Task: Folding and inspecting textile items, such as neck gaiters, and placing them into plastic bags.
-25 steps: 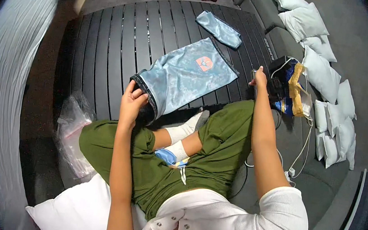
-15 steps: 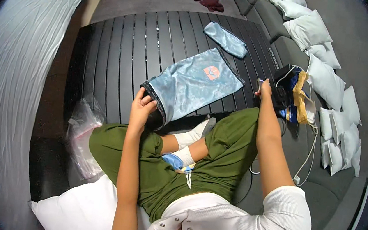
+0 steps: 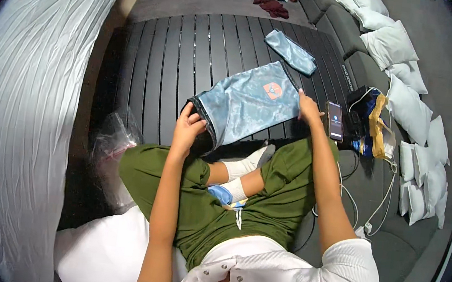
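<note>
A mottled light blue cloth piece [image 3: 244,107] with dark-trimmed ends and an orange patch lies stretched over the slatted black table, before my crossed legs. My left hand [image 3: 188,131] is closed on its dark left end, fingertips over the trim; that end stands slightly raised and looks open like a tube. My right hand [image 3: 309,107] grips the right edge near the corner, with one finger pointing out. Just right of that hand a phone [image 3: 334,121] stands upright with its screen lit. Farther back lies a second, folded light blue cloth [image 3: 291,52].
A dark box and a blue-and-yellow bag [image 3: 375,124] with white cables sit beside the phone. Clear plastic bags [image 3: 118,156] lie by my left knee. White pillows [image 3: 406,103] line the grey sofa [image 3: 368,71] at right. A pale curtain [image 3: 29,102] hangs at left.
My right hand has moved left from beside the phone onto the cloth's right edge, uncovering the phone. My left hand keeps its grip on the left end. The whole view has shifted slightly.
</note>
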`<state>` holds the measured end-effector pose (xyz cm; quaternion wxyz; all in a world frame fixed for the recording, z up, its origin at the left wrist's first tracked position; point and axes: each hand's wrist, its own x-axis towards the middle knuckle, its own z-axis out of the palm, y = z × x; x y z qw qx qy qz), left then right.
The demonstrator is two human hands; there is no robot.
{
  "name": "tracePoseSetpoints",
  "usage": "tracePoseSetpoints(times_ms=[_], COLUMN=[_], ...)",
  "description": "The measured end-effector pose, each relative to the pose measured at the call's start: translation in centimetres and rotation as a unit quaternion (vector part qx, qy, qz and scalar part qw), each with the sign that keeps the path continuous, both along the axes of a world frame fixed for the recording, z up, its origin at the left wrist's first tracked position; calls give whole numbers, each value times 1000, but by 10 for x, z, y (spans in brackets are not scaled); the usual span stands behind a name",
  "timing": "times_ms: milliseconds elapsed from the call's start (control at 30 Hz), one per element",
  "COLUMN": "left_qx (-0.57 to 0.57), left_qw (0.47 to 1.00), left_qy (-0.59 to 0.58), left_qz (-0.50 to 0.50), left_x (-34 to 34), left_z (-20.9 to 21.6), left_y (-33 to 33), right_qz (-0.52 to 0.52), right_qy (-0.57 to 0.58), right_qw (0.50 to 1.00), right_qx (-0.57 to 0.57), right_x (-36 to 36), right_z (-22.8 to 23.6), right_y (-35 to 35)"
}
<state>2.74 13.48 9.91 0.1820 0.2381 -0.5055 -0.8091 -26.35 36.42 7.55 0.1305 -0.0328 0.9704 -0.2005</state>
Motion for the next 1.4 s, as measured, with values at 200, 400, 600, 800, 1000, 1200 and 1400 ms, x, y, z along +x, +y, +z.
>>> tracePoseSetpoints(times_ms=[200, 400, 600, 800, 1000, 1200, 1400], left_qx=[-13, -1, -11, -19, 4, 14, 8], left_qw=[999, 1000, 1000, 1000, 1000, 1000, 1000], left_qy=[10, 11, -11, -11, 5, 3, -10], left_qz=[-27, -22, 9, -9, -15, 2, -5], left_x=[1, -2, 5, 7, 3, 7, 4], left_z=[0, -2, -4, -10, 3, -1, -5], left_y=[-2, 1, -1, -4, 1, -1, -4], right_qz=[-38, -215, -320, -311, -321, -308, -156], right_qy=[-20, 46, 22, 32, 39, -6, 90], right_qw=[999, 975, 946, 950, 946, 950, 983], right_qx=[34, 23, -46, 0, -4, -45, 42], right_x=[-43, -51, -53, -77, -93, -70, -30], right_z=[-24, -23, -24, -56, -63, -44, -19], right_y=[32, 58, 62, 72, 92, 74, 16])
